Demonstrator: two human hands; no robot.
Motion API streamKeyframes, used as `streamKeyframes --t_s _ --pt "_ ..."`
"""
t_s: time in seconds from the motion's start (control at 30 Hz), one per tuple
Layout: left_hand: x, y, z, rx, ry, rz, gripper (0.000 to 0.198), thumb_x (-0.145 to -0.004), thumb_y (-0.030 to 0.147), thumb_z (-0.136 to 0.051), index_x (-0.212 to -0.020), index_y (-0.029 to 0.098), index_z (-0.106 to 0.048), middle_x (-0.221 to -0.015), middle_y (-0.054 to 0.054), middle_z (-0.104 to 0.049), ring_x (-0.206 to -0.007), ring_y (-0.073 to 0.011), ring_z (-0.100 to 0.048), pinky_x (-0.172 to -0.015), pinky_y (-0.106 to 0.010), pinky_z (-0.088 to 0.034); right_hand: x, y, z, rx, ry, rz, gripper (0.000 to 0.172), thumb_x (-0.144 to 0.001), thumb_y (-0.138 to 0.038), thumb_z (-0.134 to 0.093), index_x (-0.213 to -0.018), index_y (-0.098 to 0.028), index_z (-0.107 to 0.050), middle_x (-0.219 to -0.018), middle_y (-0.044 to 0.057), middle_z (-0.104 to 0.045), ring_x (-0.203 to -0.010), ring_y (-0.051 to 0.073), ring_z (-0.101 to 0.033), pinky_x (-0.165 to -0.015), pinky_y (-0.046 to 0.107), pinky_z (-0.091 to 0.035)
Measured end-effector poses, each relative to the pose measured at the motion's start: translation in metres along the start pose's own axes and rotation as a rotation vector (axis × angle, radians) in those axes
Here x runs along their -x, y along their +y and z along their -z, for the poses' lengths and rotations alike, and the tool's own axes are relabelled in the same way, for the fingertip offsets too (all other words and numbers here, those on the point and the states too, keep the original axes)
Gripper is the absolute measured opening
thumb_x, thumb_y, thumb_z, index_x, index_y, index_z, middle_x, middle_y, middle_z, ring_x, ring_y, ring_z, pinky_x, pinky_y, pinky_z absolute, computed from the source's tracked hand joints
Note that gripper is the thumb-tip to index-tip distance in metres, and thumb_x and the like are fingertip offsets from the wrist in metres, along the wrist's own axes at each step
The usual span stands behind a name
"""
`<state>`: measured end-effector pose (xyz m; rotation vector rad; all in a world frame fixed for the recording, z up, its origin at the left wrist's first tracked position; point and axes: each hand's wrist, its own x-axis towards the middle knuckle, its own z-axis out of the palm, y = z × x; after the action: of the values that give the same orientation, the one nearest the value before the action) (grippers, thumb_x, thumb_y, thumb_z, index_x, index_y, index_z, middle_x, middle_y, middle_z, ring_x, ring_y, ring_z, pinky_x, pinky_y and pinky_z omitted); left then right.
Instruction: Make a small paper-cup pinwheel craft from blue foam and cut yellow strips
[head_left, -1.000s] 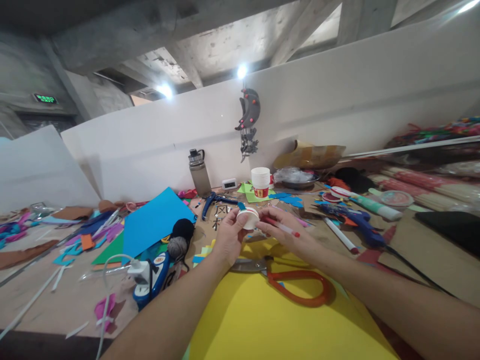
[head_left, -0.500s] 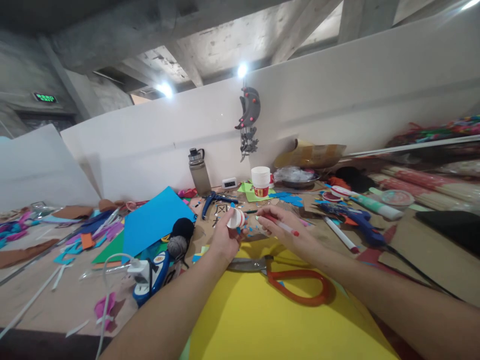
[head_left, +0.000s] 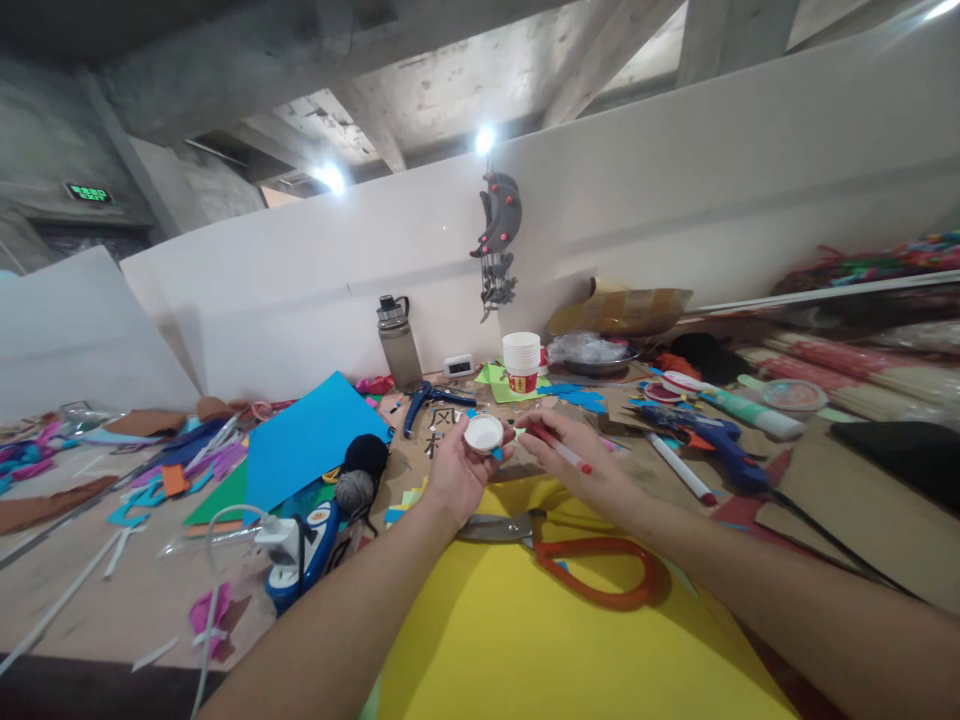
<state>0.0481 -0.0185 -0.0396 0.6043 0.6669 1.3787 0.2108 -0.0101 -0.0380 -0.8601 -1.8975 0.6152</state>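
My left hand point(head_left: 459, 468) is closed around a small white paper cup point(head_left: 484, 433), its round opening tilted toward me. Bits of blue paper stick out at the cup's edge. Just to the right, my right hand point(head_left: 566, 450) grips a marker point(head_left: 574, 457) with a white barrel and a red end; its other end is hidden by the fingers. Cup and marker are apart. Below the hands, a pair of scissors point(head_left: 592, 570) with orange handles lies on yellow sheets point(head_left: 480, 630).
Behind the hands stand stacked paper cups point(head_left: 521, 355) and a water bottle point(head_left: 399, 345). A blue glue gun point(head_left: 724, 455) and a white marker point(head_left: 681, 470) lie at right. Blue card point(head_left: 304, 440), yarn balls point(head_left: 365, 458) and a power strip point(head_left: 307, 560) are at left.
My left hand has turned the cup so its opening faces up toward me, and shifted it slightly right. My right hand still holds the marker, nearly in the same place.
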Motion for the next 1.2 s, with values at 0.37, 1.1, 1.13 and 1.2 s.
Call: streamKeyframes --t_s 0.37,1.1,1.13,1.2 --pt "-0.003 -0.008 0.003 0.006 -0.077 -0.047 0.020 -0.080 0.014 -0.049 -0.096 0.013 -0.061 -0.092 -0.009 -0.071 -0.091 -0.0208 -0.065 -0.087 -0.041 -0.050 0.001 0.004 0.001 0.060 -0.003 0.049 0.019 -0.087 -0.031 -0.052 -0.098 -0.017 -0.059 -0.090 0.006 -0.062 -0.081 0.019 -0.056 -0.072 0.031 -0.043" --pt "-0.002 -0.009 0.003 -0.080 -0.059 0.084 0.027 -0.087 0.026 -0.045 -0.096 0.010 -0.065 -0.079 -0.009 -0.070 -0.069 -0.0166 -0.065 -0.076 -0.035 -0.053 0.001 -0.008 0.005 0.052 0.031 0.054 0.017 -0.085 -0.032 -0.053 -0.095 -0.019 -0.060 -0.088 0.006 -0.064 -0.079 0.020 -0.056 -0.072 0.033 -0.043" --pt "-0.002 -0.009 0.003 -0.093 -0.057 0.091 0.027 -0.088 0.028 -0.046 -0.097 0.010 -0.065 -0.079 -0.009 -0.070 -0.066 -0.0164 -0.064 -0.073 -0.034 -0.053 0.001 -0.007 0.005 0.063 0.028 0.040 0.018 -0.085 -0.032 -0.053 -0.095 -0.019 -0.060 -0.087 0.006 -0.063 -0.079 0.020 -0.056 -0.072 0.032 -0.043" --pt "-0.003 -0.010 0.004 -0.106 -0.051 0.072 0.027 -0.088 0.030 -0.047 -0.097 0.011 -0.065 -0.078 -0.008 -0.070 -0.062 -0.0151 -0.062 -0.067 -0.033 -0.054 0.000 -0.005 0.005 0.070 0.028 0.011 0.019 -0.086 -0.033 -0.052 -0.095 -0.019 -0.060 -0.087 0.006 -0.063 -0.079 0.020 -0.056 -0.072 0.032 -0.043"
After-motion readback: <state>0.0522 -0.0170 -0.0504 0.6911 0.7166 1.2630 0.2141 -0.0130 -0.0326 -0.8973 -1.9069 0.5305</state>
